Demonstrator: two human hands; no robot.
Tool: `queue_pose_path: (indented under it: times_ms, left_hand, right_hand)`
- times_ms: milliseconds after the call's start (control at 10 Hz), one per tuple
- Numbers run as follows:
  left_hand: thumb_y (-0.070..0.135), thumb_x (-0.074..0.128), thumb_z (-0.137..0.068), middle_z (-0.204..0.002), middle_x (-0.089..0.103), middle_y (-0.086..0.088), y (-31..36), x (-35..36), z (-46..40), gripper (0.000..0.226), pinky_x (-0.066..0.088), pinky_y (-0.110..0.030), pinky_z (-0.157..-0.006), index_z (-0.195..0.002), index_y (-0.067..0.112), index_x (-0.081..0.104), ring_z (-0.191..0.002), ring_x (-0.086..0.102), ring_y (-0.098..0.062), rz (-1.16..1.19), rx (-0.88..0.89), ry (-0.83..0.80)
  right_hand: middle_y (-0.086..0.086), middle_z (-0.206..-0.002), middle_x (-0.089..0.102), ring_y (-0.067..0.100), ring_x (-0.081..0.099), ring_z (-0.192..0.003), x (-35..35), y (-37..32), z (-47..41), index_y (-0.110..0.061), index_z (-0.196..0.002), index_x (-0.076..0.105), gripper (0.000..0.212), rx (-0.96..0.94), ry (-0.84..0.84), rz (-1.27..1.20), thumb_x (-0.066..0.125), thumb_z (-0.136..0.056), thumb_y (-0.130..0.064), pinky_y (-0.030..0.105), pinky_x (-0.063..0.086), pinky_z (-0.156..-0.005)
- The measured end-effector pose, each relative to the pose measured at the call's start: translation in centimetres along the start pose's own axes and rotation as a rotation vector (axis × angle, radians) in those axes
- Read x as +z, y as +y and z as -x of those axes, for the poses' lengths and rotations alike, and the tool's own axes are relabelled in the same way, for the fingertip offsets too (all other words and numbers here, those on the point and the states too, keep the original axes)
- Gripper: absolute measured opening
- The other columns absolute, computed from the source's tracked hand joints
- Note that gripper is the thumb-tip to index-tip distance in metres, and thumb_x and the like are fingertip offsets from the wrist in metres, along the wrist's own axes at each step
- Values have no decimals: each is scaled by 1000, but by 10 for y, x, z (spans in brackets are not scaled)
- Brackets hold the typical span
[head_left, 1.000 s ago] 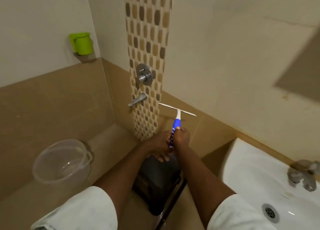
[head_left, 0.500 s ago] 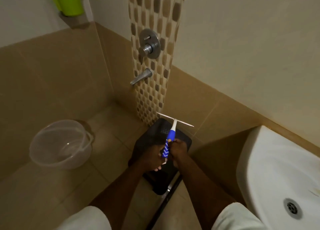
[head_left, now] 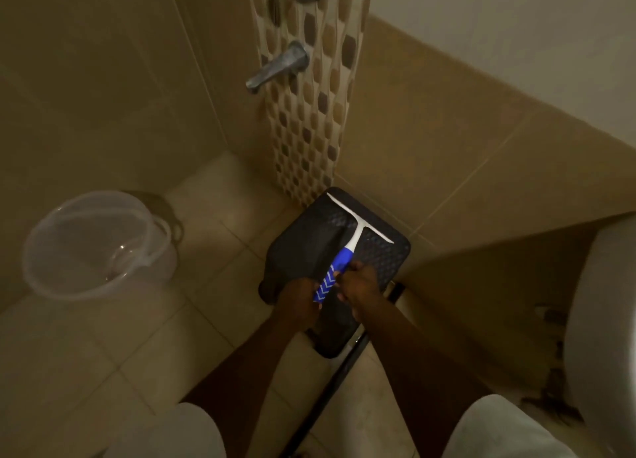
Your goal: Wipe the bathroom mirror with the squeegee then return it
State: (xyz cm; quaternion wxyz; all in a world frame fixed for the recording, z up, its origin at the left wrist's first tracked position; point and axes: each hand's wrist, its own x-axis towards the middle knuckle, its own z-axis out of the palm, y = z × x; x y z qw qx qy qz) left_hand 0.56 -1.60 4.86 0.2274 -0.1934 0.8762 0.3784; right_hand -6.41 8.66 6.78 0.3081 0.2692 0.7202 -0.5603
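Tiled floor [head_left: 113, 347] and tan wall tiles fill most of the view, seen from above; a strip of patterned mosaic tile [head_left: 309, 113] runs down the wall to the floor. At the right edge, the white curved side of a sink [head_left: 605, 320] is partly visible and blurred. A clear plastic bucket [head_left: 93, 247] stands on the floor at left, well apart from the hands. A dark, textured bin [head_left: 303, 247] stands at the foot of the mosaic strip, just beside the wall. A metal spout [head_left: 275, 67] projects from the mosaic strip above the bin. Two bare forearms with pale short sleeves reach forward from the lower edge. The left hand [head_left: 297, 302] and right hand [head_left: 361, 287] meet over the bin, both closed around the handle of the squeegee [head_left: 339, 261]. The squeegee is held over the bin, its blue handle with white chevrons between the two hands, its white neck and thin white blade pointing away toward the wall. Whether the blade touches the bin cannot be told.
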Motion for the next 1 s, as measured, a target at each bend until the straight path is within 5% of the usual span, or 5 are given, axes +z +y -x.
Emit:
queue_pose_path:
  times_ms: [300, 600, 700, 1000]
  left_hand:
    - [22, 48, -94, -143, 43, -15, -21, 37, -48, 47, 22, -29, -110, -138, 7, 40, -133, 37, -28, -53, -12, 59]
    - [10, 55, -88, -127, 54, -22, -24, 53, -56, 39, 35, -36, -102, -125, -2, 52, -119, 49, -37, 132, -11, 177]
    - [12, 58, -88, -131, 51, -16, -25, 54, -54, 44, 39, -35, -104, -130, 5, 48, -121, 49, -29, 199, -60, 147]
    - [9, 61, -85, -129, 55, -17, -23, 43, -36, 44, 39, -34, -101, -128, 2, 50, -120, 50, -31, 206, 28, 112]
  right_hand:
    - [7, -97, 61, 20, 58, -88, 1, 24, -53, -17, -111, 53, 27, 10, -106, -66, 54, -89, -1, 27, 48, -63]
    - [2, -102, 59, 12, 57, -85, 0, 35, -69, -18, -132, 44, 47, 20, -180, -101, 58, -88, -10, 29, 46, -65]
    - [7, -120, 60, 19, 57, -100, 0, 38, -70, -19, -137, 41, 53, 43, -196, -96, 61, -87, -16, 35, 47, -77]
    - [9, -135, 50, 18, 50, -103, -7, 44, -43, -24, -139, 39, 53, 63, -168, -52, 59, -89, -24, 29, 44, -63]
